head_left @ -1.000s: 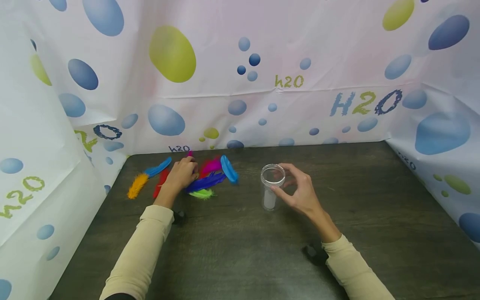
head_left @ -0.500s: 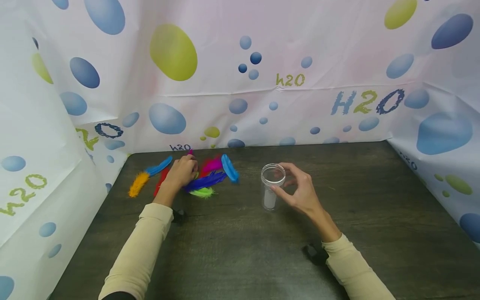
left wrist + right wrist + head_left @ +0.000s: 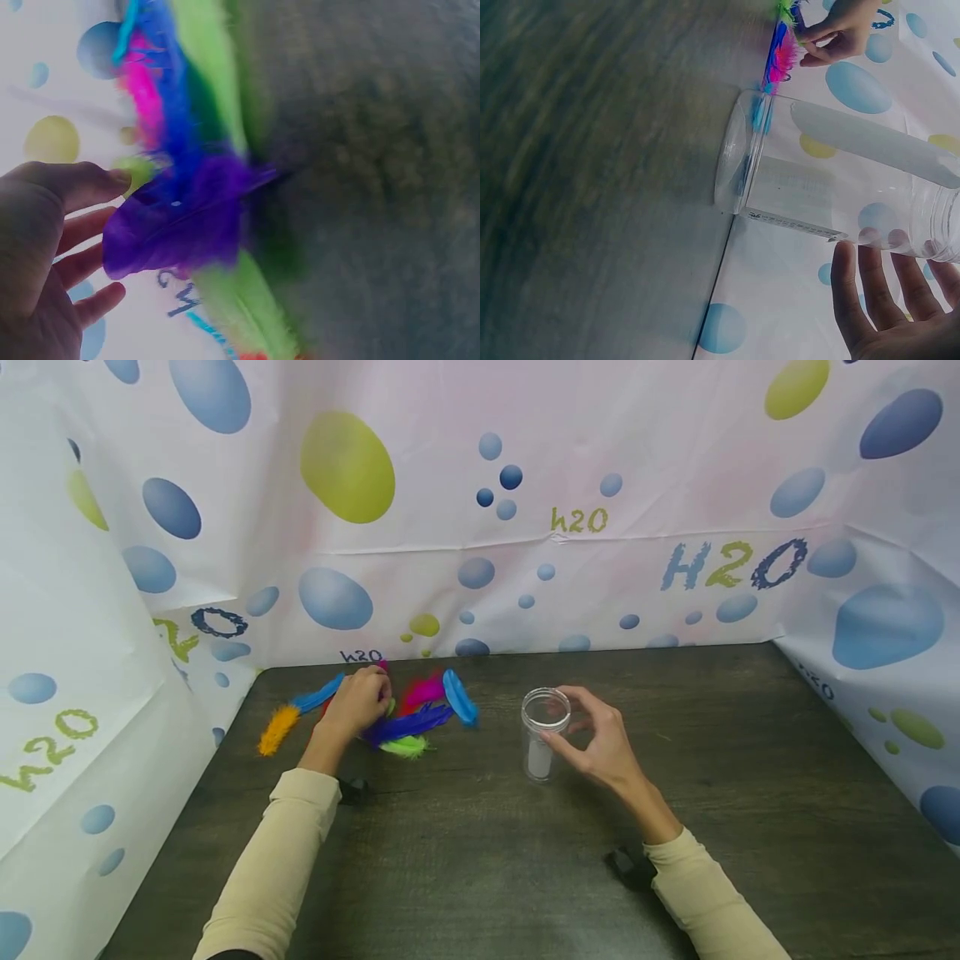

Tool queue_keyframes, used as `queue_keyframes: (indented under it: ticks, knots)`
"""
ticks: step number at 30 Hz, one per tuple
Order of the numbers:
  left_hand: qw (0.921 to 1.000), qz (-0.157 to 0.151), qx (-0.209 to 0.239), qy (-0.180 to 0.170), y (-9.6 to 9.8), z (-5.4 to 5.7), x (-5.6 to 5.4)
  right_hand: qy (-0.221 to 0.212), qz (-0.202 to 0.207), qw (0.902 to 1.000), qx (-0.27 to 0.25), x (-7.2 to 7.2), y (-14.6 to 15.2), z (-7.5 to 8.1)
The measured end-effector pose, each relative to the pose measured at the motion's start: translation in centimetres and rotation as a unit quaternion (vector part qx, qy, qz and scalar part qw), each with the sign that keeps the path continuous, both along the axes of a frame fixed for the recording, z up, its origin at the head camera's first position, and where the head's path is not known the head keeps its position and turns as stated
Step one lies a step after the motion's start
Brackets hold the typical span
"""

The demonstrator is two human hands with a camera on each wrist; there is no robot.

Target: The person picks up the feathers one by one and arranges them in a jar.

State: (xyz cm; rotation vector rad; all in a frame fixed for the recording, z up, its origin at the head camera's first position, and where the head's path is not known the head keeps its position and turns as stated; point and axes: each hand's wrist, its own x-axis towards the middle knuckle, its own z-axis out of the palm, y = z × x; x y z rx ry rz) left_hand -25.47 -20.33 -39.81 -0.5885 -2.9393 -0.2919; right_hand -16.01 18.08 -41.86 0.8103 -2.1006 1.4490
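Observation:
My left hand is low over a loose pile of feathers at the back left. In the left wrist view a purple feather is at its fingertips, seemingly pinched between thumb and fingers. Around it lie a dark blue feather, a lime green feather, a magenta feather and a curled light blue feather. My right hand holds a clear jar near its rim, thumb on the near side. The jar stands upright and lidless on the table, with a whitish label on its side.
An orange feather and another blue feather lie left of my left hand. The dark wooden table is bounded at the back and sides by a white sheet printed with bubbles.
The left hand has shifted slightly left over the pile and now covers most of the red feather beside it. The right hand and the jar have stayed in place.

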Motion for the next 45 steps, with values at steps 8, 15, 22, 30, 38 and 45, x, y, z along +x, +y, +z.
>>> queue_keyframes:
  ticks: [8, 15, 22, 30, 38, 45]
  knots:
    - [0.9980, 0.033, 0.052, 0.012, 0.2, 2.2, 0.5, 0.000, -0.008, 1.0000, 0.005, -0.1, 0.1, 0.1]
    - [0.9841, 0.089, 0.148, 0.042, 0.5, 3.5, 1.0, -0.002, -0.006, 1.0000, 0.005, 0.0, 0.2, 0.2]
    - [0.9578, 0.109, 0.249, 0.093, 0.5, 4.2, 1.1, -0.004, -0.006, 1.0000, 0.007, -0.1, 0.2, 0.3]
    - [0.9355, 0.108, 0.314, 0.122, 0.8, 4.9, 1.1, -0.009, -0.006, 0.9999, 0.008, -0.1, 0.1, 0.4]
    - [0.9079, 0.116, 0.367, 0.167, 1.3, 6.1, 1.2, -0.017, -0.005, 0.9998, 0.010, -0.1, 0.0, 0.4]
    - [0.8662, 0.121, 0.463, 0.144, 1.8, 7.0, 1.6, -0.019, -0.004, 0.9998, 0.010, -0.1, 0.0, 0.4]
